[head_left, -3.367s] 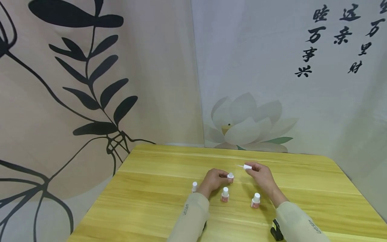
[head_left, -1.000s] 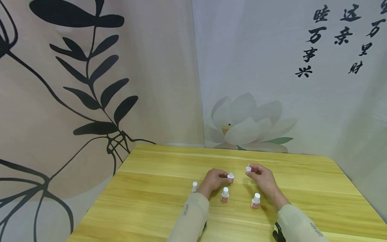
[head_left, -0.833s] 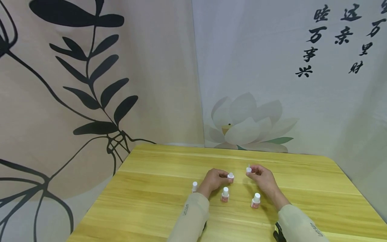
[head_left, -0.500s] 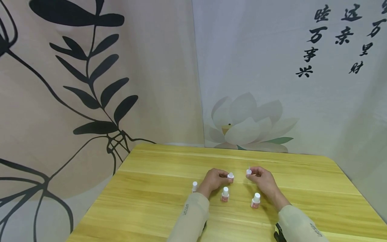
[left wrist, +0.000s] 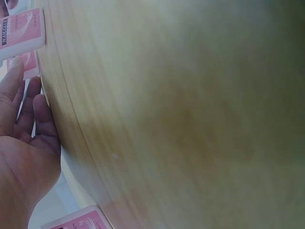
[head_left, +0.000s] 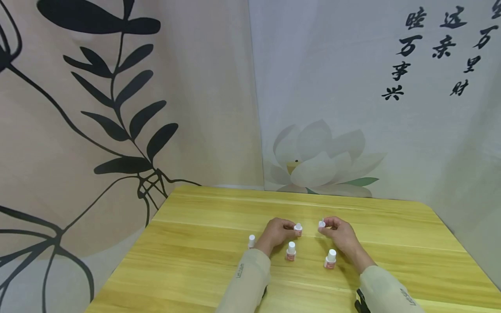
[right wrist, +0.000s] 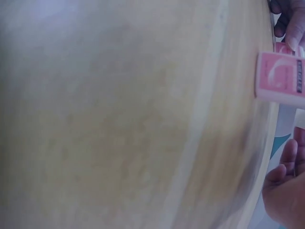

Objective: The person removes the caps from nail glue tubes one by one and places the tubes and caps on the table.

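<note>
In the head view my left hand grips a small nail glue bottle with a pink label and bare white neck, standing at the fingertips. My right hand, a little to the right, pinches a white brush cap low over the table, its thin brush pointing up. The left wrist view shows my left thumb against the held bottle, behind a nearer bottle. In the right wrist view my right hand is cut off by the edge, and the cap is out of sight.
Capped nail glue bottles stand nearer to me: one bottle between the forearms, another bottle by the right forearm. A third bottle is partly hidden behind the left wrist. The wooden table meets a printed curtain behind.
The right hand has turned the brush cap from lying sideways, brush leftward, to brush upward, then lowered it slightly towards the table. The left hand and its bottle have stayed in place.
</note>
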### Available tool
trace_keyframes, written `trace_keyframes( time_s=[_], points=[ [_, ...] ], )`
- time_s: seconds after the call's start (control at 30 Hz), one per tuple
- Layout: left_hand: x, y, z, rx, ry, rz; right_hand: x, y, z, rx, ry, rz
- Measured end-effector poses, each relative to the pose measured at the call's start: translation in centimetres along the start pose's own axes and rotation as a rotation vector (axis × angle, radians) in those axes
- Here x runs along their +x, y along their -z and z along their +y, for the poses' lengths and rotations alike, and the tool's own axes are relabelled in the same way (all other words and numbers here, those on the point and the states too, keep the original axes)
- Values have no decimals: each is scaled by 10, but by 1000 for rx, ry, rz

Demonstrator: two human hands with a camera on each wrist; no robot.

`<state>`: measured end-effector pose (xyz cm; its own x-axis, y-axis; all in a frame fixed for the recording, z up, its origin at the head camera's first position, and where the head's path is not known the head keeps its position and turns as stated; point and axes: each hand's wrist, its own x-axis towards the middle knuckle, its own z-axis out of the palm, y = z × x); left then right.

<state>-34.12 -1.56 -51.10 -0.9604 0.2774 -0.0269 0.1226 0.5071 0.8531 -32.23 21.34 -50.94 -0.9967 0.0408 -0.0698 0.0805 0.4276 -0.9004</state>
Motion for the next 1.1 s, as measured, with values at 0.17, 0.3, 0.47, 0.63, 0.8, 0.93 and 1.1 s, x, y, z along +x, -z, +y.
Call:
trace_keyframes(
  time_s=[0.17,0.3,0.47,0.63,0.8,0.93,1.1],
  points=[
    [1,-1,-1,12,9,4,0,0,3,-3,5,-8],
    [2,0,-1,15,9,5,0,-1,4,-4,7,-17],
    [3,-1,-2,20,6,6,0,-2,6,-6,10,-26],
    [3,-2,-3,31,6,10,0,-2,8,-14,18,-31],
    [3,-1,-2,23,9,9,1,-2,8,-17,24,-37],
    [2,-1,-2,19,5,8,1,-1,8,-26,24,-43],
    [2,0,-2,16,9,6,1,-2,8,-36,25,-45]
  ],
)
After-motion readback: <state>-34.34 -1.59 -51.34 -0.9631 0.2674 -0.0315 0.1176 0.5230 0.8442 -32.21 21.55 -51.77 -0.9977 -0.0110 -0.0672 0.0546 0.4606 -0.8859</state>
